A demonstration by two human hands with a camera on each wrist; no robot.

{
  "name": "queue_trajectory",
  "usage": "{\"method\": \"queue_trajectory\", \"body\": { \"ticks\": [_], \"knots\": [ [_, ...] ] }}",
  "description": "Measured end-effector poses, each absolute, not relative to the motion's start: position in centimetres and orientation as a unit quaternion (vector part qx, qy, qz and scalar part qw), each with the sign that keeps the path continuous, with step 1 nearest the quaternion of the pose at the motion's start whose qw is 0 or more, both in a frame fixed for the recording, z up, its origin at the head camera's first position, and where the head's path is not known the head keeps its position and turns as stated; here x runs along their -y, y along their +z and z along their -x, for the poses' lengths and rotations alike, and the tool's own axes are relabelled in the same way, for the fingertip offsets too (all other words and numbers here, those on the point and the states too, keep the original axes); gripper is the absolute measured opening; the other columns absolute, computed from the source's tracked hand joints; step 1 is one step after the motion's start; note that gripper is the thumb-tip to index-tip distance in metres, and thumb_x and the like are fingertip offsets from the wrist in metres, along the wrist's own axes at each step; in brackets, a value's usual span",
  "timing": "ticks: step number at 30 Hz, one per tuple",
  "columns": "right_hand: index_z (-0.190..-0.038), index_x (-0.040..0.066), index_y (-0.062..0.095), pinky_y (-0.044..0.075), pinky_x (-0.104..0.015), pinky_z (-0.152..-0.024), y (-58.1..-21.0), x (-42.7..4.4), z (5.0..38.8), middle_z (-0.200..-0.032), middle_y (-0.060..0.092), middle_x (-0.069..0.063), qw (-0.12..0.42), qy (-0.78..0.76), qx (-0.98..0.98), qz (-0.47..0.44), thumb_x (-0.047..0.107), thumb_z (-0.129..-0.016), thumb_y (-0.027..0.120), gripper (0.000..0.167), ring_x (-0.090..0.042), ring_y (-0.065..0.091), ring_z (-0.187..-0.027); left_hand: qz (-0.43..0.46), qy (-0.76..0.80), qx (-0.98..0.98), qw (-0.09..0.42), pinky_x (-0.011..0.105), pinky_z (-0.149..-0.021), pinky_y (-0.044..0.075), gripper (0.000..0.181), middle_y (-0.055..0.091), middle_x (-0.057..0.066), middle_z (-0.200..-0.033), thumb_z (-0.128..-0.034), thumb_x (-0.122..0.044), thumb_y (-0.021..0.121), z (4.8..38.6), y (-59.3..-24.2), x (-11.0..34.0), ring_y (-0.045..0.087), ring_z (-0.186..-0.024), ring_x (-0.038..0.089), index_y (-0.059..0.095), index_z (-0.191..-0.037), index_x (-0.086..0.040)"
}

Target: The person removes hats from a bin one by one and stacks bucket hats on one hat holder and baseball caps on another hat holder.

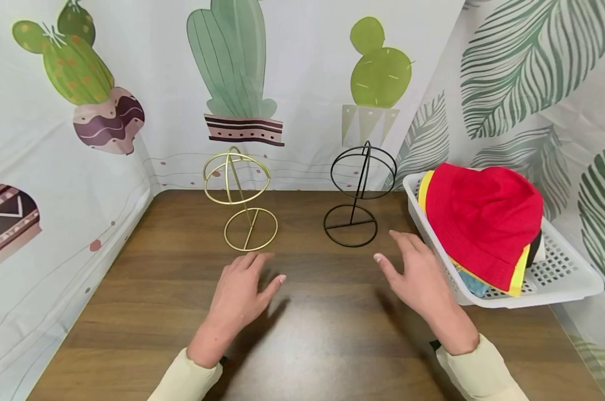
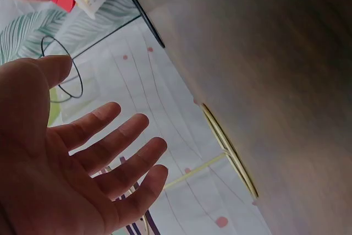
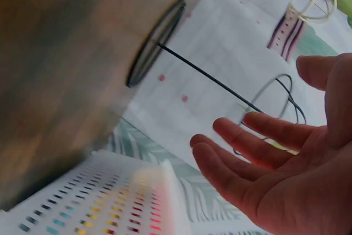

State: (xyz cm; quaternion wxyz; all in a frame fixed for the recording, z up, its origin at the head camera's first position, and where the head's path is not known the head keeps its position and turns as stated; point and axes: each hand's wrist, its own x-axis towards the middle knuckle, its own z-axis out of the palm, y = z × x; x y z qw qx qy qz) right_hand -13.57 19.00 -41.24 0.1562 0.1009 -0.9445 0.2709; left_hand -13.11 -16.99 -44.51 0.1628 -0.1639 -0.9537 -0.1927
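Note:
My left hand hovers over the table with fingers spread and holds nothing. Just beyond it stands a gold wire hat stand, round at base and top. My right hand, likewise holding nothing, is nearest a black wire hat stand and the left side of a white plastic basket. A red bucket hat with a yellow edge lies on top in the basket. In the left wrist view the fingers are loosely extended; the right wrist view shows relaxed fingers before the black stand.
The brown wooden table meets a cloth backdrop printed with cacti and leaves. Blue cloth and something black show under the red hat, mostly hidden. The basket occupies the table's right side.

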Motion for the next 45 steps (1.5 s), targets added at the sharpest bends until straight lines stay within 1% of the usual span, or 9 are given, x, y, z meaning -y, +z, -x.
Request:
{"method": "queue_trajectory", "body": {
  "ticks": [7,13,15,20,22,29,35,40,45],
  "knots": [
    [-0.148,0.000,0.056,0.047,-0.064,-0.107,-39.3,-20.3,13.1,-0.144,0.059,-0.023,0.181,0.278,0.940,-0.078,0.029,-0.098,0.076,0.061,-0.044,0.056,-0.132,0.195,-0.175,0.953,0.153,0.055,-0.097,0.052,0.049,0.070,0.003,-0.124,-0.0989,-0.049,0.072,13.3,-44.5,15.6,0.064,-0.120,0.036,0.068,-0.134,-0.014],
    [-0.146,0.000,0.058,0.049,-0.066,-0.102,-37.3,-21.4,12.8,-0.141,0.060,-0.023,0.213,0.275,0.935,-0.064,0.027,-0.096,0.077,0.060,-0.045,0.058,-0.126,0.225,-0.161,0.951,0.137,0.052,-0.098,0.052,0.049,0.069,0.002,-0.126,-0.1001,-0.051,0.070,13.2,-44.3,13.8,0.064,-0.121,0.031,0.068,-0.134,-0.015],
    [-0.147,0.001,0.057,0.050,-0.068,-0.099,-36.5,-21.9,12.8,-0.142,0.059,-0.023,0.216,0.270,0.937,-0.056,0.028,-0.094,0.078,0.063,-0.045,0.058,-0.125,0.237,-0.158,0.949,0.137,0.051,-0.097,0.053,0.049,0.068,0.001,-0.124,-0.0997,-0.051,0.070,13.1,-44.3,13.1,0.064,-0.120,0.031,0.068,-0.133,-0.016],
    [-0.147,0.000,0.057,0.050,-0.069,-0.100,-34.8,-23.2,13.1,-0.142,0.059,-0.025,0.235,0.264,0.934,-0.040,0.024,-0.091,0.079,0.064,-0.047,0.057,-0.127,0.262,-0.155,0.942,0.140,0.051,-0.096,0.053,0.048,0.069,0.002,-0.122,-0.0988,-0.049,0.073,12.7,-44.3,11.5,0.065,-0.117,0.031,0.068,-0.132,-0.015],
    [-0.146,-0.001,0.058,0.049,-0.068,-0.101,-34.3,-23.8,13.3,-0.142,0.059,-0.025,0.248,0.262,0.932,-0.035,0.022,-0.092,0.078,0.061,-0.047,0.057,-0.126,0.269,-0.152,0.941,0.138,0.051,-0.095,0.053,0.048,0.069,0.002,-0.122,-0.0994,-0.050,0.072,12.6,-44.3,10.8,0.065,-0.117,0.030,0.068,-0.132,-0.015],
    [-0.148,0.000,0.056,0.052,-0.070,-0.092,-32.7,-25.4,13.6,-0.142,0.059,-0.026,0.268,0.261,0.927,-0.003,0.022,-0.090,0.079,0.066,-0.047,0.057,-0.120,0.297,-0.158,0.933,0.129,0.048,-0.098,0.053,0.049,0.069,-0.001,-0.124,-0.1007,-0.052,0.069,11.9,-44.2,8.6,0.065,-0.118,0.027,0.067,-0.134,-0.016],
    [-0.150,0.001,0.054,0.048,-0.071,-0.095,-31.7,-26.7,13.9,-0.145,0.055,-0.027,0.290,0.251,0.923,0.026,0.023,-0.094,0.072,0.063,-0.047,0.053,-0.125,0.322,-0.151,0.927,0.119,0.045,-0.103,0.052,0.051,0.067,-0.003,-0.126,-0.1020,-0.056,0.065,11.2,-44.0,6.4,0.064,-0.122,0.025,0.064,-0.138,-0.019],
    [-0.147,-0.001,0.057,0.041,-0.067,-0.102,-31.2,-27.9,14.2,-0.142,0.055,-0.030,0.311,0.268,0.910,0.052,0.023,-0.097,0.066,0.057,-0.049,0.048,-0.133,0.346,-0.148,0.916,0.141,0.043,-0.100,0.053,0.050,0.066,-0.003,-0.125,-0.1018,-0.057,0.064,10.6,-43.6,4.2,0.065,-0.121,0.023,0.064,-0.136,-0.020],
    [-0.148,-0.002,0.056,0.035,-0.066,-0.097,-30.7,-29.0,14.5,-0.143,0.049,-0.033,0.299,0.264,0.911,0.104,0.023,-0.097,0.059,0.057,-0.049,0.039,-0.140,0.377,-0.143,0.900,0.167,0.040,-0.099,0.053,0.049,0.065,-0.004,-0.124,-0.1030,-0.058,0.061,10.2,-43.3,2.0,0.065,-0.119,0.020,0.064,-0.134,-0.020]
  ]
}}
